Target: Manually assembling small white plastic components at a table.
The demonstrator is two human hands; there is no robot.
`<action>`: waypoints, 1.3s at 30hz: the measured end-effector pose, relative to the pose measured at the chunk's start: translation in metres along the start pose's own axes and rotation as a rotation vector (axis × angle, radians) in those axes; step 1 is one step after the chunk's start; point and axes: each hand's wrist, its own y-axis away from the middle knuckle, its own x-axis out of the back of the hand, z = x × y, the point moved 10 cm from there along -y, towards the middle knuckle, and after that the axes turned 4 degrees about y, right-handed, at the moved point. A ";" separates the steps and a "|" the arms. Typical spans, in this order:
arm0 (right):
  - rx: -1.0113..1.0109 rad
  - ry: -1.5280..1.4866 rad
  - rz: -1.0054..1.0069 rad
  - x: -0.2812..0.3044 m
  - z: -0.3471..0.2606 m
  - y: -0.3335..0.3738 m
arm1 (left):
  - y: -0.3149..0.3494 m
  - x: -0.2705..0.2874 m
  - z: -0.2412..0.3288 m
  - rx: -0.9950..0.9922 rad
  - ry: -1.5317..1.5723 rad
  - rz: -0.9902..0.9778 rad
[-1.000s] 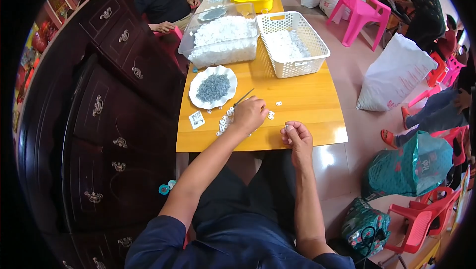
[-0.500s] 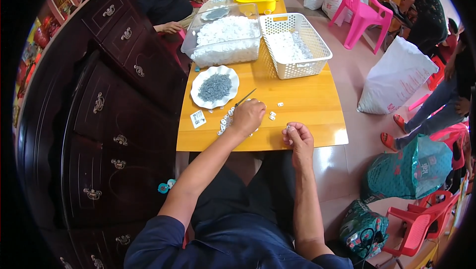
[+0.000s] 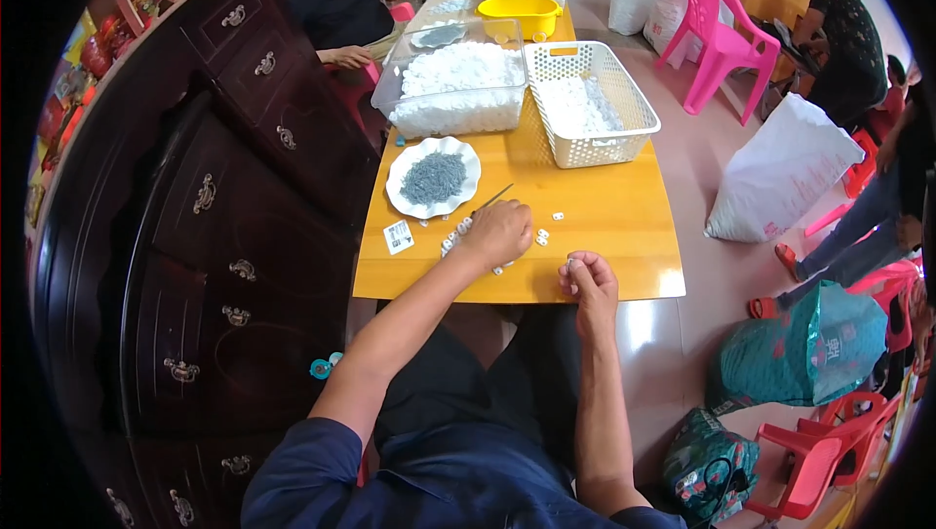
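Note:
My left hand is closed with curled fingers, low over a pile of small white plastic pieces with dark holes. Its fingertips are turned away, and what they hold is hidden. A thin dark stick shows just beyond its knuckles; whether the hand touches it I cannot tell. Over the table's front edge, my right hand pinches a tiny pale piece between thumb and fingers. A few more white pieces lie between the hands. Grey screw-like parts fill a scalloped white plate.
On the wooden table stand a clear bin and a white basket of white pieces, plus a yellow tub. A square label card lies left. Dark drawers flank me; a person sits beyond them.
The view has shifted slightly, so the table sits a little lower and further right. Both hands keep nearly the same places and poses.

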 end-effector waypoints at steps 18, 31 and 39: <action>-0.136 -0.158 -0.288 -0.030 0.015 0.012 | 0.053 0.029 0.062 0.069 0.941 0.224; -0.137 -0.173 -0.287 -0.025 0.016 0.009 | 0.060 0.058 0.084 -0.153 0.618 0.238; -0.011 0.032 -0.192 -0.022 0.010 0.007 | 0.064 0.048 0.064 -0.001 0.681 0.212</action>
